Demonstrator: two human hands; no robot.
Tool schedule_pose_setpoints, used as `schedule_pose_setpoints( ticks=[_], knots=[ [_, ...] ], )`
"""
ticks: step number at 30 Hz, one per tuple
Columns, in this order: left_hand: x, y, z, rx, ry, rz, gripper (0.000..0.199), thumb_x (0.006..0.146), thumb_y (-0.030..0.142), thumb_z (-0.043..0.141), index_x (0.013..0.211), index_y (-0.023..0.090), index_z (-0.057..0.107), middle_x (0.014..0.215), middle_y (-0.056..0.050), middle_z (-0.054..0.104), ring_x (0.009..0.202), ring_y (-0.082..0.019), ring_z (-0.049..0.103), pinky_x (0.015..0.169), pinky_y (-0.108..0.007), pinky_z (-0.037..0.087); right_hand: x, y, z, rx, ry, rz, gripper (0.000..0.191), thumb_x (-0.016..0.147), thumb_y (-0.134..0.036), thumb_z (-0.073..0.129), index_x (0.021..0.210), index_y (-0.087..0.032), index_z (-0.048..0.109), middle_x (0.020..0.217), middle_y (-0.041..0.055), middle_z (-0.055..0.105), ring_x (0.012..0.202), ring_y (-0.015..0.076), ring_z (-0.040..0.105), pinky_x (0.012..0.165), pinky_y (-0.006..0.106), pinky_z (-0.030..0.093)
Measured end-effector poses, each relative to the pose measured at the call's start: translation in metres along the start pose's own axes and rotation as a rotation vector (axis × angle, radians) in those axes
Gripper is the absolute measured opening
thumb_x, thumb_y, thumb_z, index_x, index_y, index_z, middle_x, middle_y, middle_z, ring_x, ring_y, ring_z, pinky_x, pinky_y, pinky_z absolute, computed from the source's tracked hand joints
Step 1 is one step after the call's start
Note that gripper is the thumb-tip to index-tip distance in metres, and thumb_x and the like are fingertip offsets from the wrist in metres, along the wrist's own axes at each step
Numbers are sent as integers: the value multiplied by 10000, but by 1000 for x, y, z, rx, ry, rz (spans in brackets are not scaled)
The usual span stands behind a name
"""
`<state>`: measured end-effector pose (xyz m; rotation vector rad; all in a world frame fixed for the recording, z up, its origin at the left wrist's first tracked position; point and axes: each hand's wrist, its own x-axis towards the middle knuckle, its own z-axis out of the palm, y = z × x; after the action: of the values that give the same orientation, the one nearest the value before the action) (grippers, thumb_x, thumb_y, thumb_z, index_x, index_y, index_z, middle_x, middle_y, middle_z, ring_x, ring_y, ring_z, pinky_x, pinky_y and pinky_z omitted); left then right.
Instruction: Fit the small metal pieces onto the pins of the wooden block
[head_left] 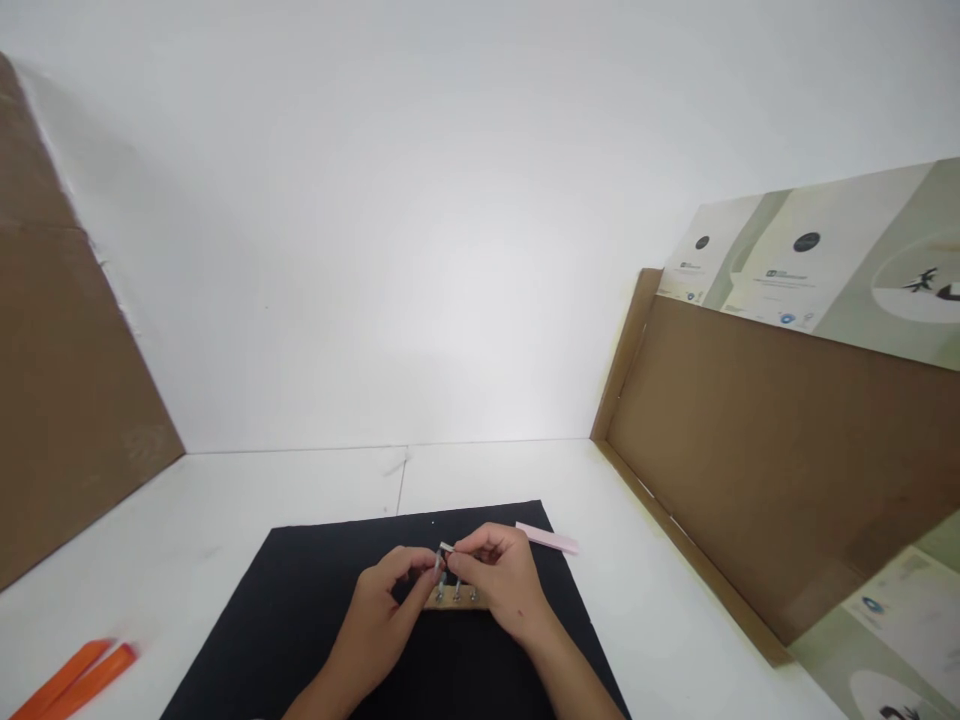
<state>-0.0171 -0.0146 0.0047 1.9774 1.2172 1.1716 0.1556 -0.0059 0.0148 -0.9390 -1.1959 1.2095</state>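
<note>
Pinching small pieces between thumb and forefinger, the left hand [390, 610] and right hand [506, 580] meet above a small wooden block [456, 603]. The left hand's fingertips are nearly closed on a thin, grey, metallic-looking piece [438, 561] that points upward. The right hand's thumb and forefinger close on a small pale piece [447, 547], which sits at or against the top of the grey one; whether the two are joined is too small to tell. The block lies on a black mat [337, 590], between the hands, with upright metal screws [457, 592] along it; the right hand covers its right end. A pale pink strip [547, 538] lies just beyond the right hand, partly on the mat's edge and partly on the white table [247, 490]. Orange handles [82, 680] lie at the near left of the table, well apart from the mat. Brown cardboard panels [787, 440] stand at both sides, before a white wall [390, 220].
</note>
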Motion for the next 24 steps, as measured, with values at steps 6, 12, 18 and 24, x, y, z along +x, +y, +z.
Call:
schedule_pose_setpoints(
  ticks=[6,12,18,24],
  knots=[
    [1,0,-1,0,8,-7,259,906,416,528,889,221,698,813,-26,708,729,-167,632,675,-253,501,4,1,-3,21,30,21,271,606,-348,863,675,-145,699,629,27,700,573,138,624,578,272,489],
    [2,2,-2,-5,38,5,259,895,415,537,875,223,710,780,-25,711,688,-166,632,648,-246,517,0,-3,-1,22,-40,18,301,578,-373,876,660,-141,702,696,70,735,644,196,674,662,361,539],
    [3,1,-2,-10,39,3,249,886,409,548,898,227,717,792,-23,715,708,-170,647,652,-247,522,-3,-8,-1,46,-108,9,280,590,-344,879,682,-131,722,759,99,755,737,233,705,750,405,547],
    [2,-1,-1,-15,18,15,252,895,412,542,917,230,716,804,-29,717,703,-172,637,669,-255,524,1,-1,-1,73,-26,17,294,585,-362,882,671,-138,712,645,43,710,589,168,652,639,346,548]
  ],
)
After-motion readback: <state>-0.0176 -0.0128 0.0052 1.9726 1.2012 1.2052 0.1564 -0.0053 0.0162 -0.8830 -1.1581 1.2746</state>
